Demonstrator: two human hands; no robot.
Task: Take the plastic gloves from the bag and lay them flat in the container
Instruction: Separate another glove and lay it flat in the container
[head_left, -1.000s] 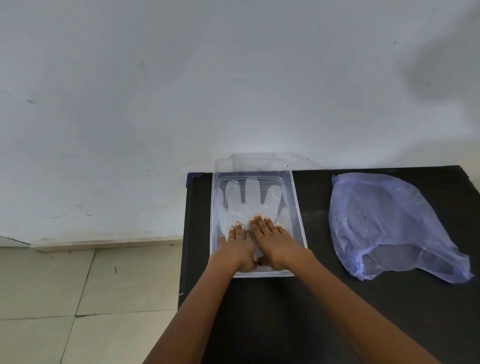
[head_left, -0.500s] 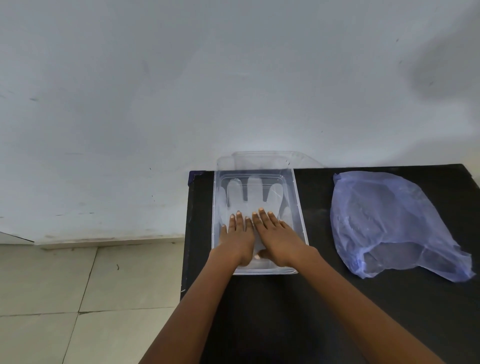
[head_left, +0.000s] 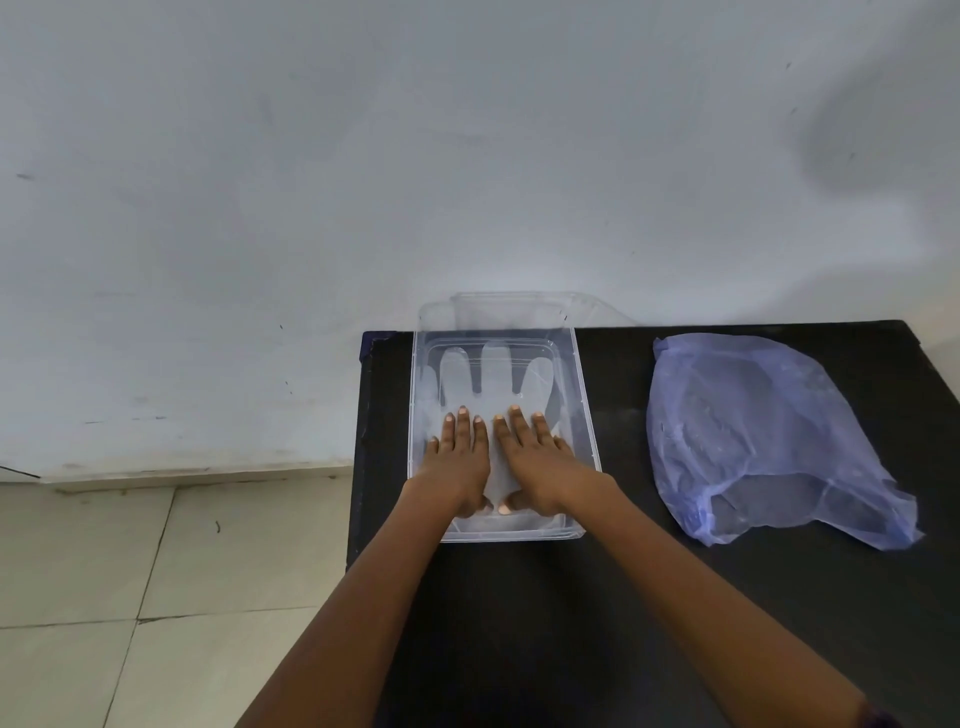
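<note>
A clear plastic container (head_left: 586, 410) stands on the black table (head_left: 597, 597) near its left edge. A thin translucent plastic glove (head_left: 493, 374) lies spread flat inside it, fingers pointing toward the wall. My left hand (head_left: 460, 457) and my right hand (head_left: 537, 457) rest side by side, palms down with fingers spread, on the glove's palm and cuff part. Neither hand grips anything. A crumpled blue plastic bag (head_left: 753, 431) lies on the table to the right of the container, its mouth toward me.
The container's clear lid (head_left: 524, 309) leans against the white wall (head_left: 467, 156) behind it. The table's left edge drops to a tiled floor (head_left: 130, 597). Bare black tabletop lies between container and bag.
Both hands have slid a little farther up the glove toward its fingers, pressing it flat. The bag has not moved.
</note>
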